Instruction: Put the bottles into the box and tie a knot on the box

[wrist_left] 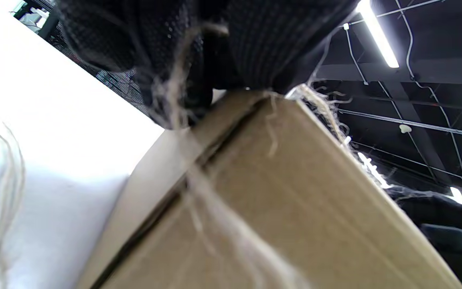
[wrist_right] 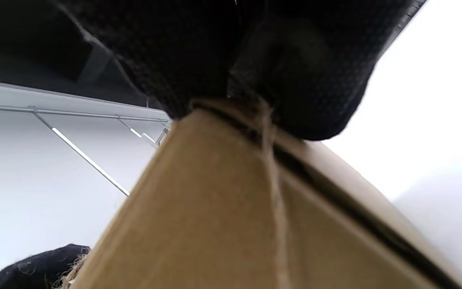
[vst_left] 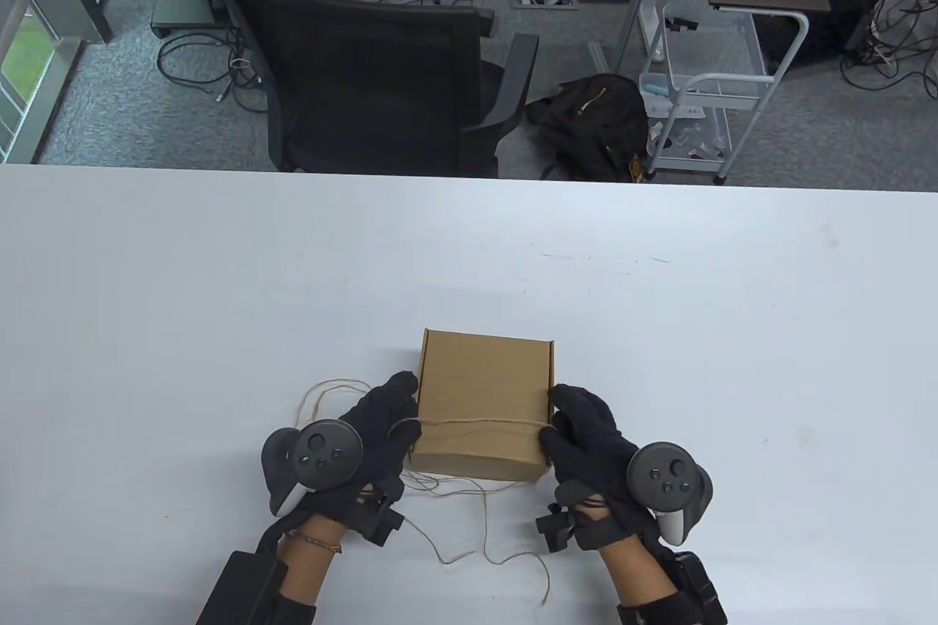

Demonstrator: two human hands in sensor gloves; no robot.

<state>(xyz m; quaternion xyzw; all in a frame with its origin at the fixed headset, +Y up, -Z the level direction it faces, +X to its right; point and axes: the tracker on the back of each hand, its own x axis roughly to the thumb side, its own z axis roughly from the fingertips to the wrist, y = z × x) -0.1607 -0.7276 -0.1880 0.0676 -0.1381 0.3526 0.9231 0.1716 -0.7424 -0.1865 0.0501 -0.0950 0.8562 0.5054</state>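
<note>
The cardboard box point(vst_left: 484, 401) sits closed on the white table point(vst_left: 146, 302) near me, twine point(vst_left: 476, 424) running across its lid. My left hand point(vst_left: 377, 427) clasps its left side, my right hand point(vst_left: 586, 434) its right, each pinning the twine at the lid's edge. Loose twine trails toward me.

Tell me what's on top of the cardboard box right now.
One strand of twine crosses the closed lid of the box, with the left hand and right hand holding it at either side edge. No knot shows. The contents are hidden.
</note>
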